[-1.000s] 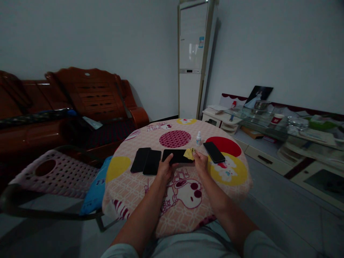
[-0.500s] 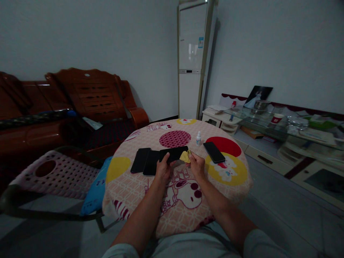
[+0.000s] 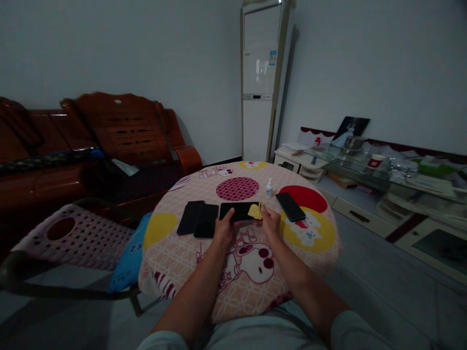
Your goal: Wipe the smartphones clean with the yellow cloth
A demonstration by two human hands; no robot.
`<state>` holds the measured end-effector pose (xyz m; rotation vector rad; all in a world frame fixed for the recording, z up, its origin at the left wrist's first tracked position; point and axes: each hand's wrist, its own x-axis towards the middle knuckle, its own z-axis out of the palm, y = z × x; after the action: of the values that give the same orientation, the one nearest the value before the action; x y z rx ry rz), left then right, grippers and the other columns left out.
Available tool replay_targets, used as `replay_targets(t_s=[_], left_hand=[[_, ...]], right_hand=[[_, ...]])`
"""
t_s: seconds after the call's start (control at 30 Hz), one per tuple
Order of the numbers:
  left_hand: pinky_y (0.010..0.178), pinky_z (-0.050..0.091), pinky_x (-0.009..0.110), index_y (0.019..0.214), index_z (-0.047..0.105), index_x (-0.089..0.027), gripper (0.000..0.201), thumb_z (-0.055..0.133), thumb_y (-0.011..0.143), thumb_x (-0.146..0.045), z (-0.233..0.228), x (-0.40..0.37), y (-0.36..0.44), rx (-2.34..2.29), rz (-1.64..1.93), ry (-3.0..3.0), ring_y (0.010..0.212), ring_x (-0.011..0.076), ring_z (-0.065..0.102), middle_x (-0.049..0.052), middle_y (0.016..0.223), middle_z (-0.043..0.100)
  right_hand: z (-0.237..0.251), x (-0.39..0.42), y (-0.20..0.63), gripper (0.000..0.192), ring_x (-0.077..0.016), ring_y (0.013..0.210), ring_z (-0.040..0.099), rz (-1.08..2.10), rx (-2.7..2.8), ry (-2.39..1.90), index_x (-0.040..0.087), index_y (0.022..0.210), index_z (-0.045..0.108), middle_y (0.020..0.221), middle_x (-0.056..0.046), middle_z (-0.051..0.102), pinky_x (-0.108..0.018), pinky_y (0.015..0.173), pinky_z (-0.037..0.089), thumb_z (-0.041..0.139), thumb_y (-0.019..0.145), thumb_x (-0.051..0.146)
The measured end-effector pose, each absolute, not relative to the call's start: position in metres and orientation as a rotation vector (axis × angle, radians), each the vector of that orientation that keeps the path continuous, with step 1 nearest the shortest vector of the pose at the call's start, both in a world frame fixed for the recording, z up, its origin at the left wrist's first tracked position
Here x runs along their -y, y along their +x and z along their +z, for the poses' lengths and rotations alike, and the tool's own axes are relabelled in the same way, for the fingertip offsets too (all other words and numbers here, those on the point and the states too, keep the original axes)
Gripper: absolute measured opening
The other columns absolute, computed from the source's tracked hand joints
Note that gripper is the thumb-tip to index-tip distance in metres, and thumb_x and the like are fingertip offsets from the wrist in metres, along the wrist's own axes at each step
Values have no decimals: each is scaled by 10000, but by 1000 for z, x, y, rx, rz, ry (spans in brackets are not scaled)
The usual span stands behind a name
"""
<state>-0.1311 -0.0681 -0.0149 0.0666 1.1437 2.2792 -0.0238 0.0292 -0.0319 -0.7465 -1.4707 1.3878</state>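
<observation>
A black smartphone [image 3: 237, 211] is held sideways just above the table, its dark screen facing up. My left hand [image 3: 224, 228] grips its left end, thumb on the screen. At the right end, my right hand [image 3: 270, 221] is closed on a small yellow cloth [image 3: 254, 211], which lies against the screen. Left of my hands, two dark phones lie on the tablecloth, the outer phone [image 3: 190, 217] slightly overlapping the inner phone [image 3: 206, 221]. Another phone [image 3: 291, 206] lies to the right, near a small white bottle [image 3: 269, 188] standing upright.
The round table has a patterned cloth [image 3: 251, 291]. A woven chair [image 3: 76, 233] with a blue cushion [image 3: 133, 257] stands at the left, before a wooden sofa [image 3: 124, 126]. A cabinet with a cluttered glass top [image 3: 339, 158] lines the right wall; an air conditioner [image 3: 257, 126] stands behind.
The held phone has shifted slightly right and levelled out. My right hand and the yellow cloth have moved a little to the right with it.
</observation>
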Motion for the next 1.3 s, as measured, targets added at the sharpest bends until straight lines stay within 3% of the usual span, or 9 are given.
replay_targets(t_s=[0.23,0.37,0.47,0.53,0.7,0.8,0.93,1.3], left_hand=[[621,609,313,1037,576,-133,353,750,731,-159,-13,66,-126,-1063,2397,-88,741,167,682,45,855,683],[740,602,383,1003,625,-124,239,683,809,-250,-8,72,-125,-863,2192,146,877,223,691,93,937,714],[783,586,427,1011,648,-114,258,614,858,-318,-2,76,-125,-799,2038,168,920,261,687,121,963,723],[800,578,396,995,661,-95,305,578,876,-363,0,78,-125,-820,1956,163,922,261,688,133,943,726],[730,563,296,915,688,-77,424,558,863,-477,-4,80,-128,-914,1765,202,819,237,702,135,848,726],[675,553,296,912,698,-77,338,638,819,-396,-11,78,-128,-979,1691,314,740,225,697,134,838,727],[612,527,263,889,704,-78,226,719,738,-245,-18,76,-125,-1095,1738,456,643,187,674,114,783,729],[653,538,274,939,670,-117,243,706,747,-262,-14,71,-124,-1069,1991,352,662,171,673,67,786,722]], right_hand=[[-34,-17,-35,372,-181,468,636,1524,1316,-729,134,905,671,662,-31,686,-260,402,508,562,762,460],[-31,-26,-31,325,-161,451,626,1559,1170,-757,136,856,667,586,-10,667,-237,413,507,582,725,421],[-27,-37,-23,287,-130,380,573,1561,1121,-824,142,828,674,519,5,641,-205,349,442,581,713,388],[-25,-43,-18,269,-118,355,548,1564,1111,-851,143,815,681,500,13,628,-194,322,409,592,696,367],[-23,-49,-15,269,-100,341,498,1514,1175,-826,135,787,705,504,24,612,-200,315,407,608,660,353],[-24,-51,-15,293,-105,351,492,1469,1282,-815,141,808,717,522,27,614,-209,323,410,608,667,373],[-25,-49,-15,327,-118,374,506,1395,1424,-782,152,869,719,543,25,611,-216,340,416,574,725,409],[-18,-13,-18,317,-117,375,495,1375,1670,-661,149,792,697,502,33,541,-199,335,378,521,788,412]])
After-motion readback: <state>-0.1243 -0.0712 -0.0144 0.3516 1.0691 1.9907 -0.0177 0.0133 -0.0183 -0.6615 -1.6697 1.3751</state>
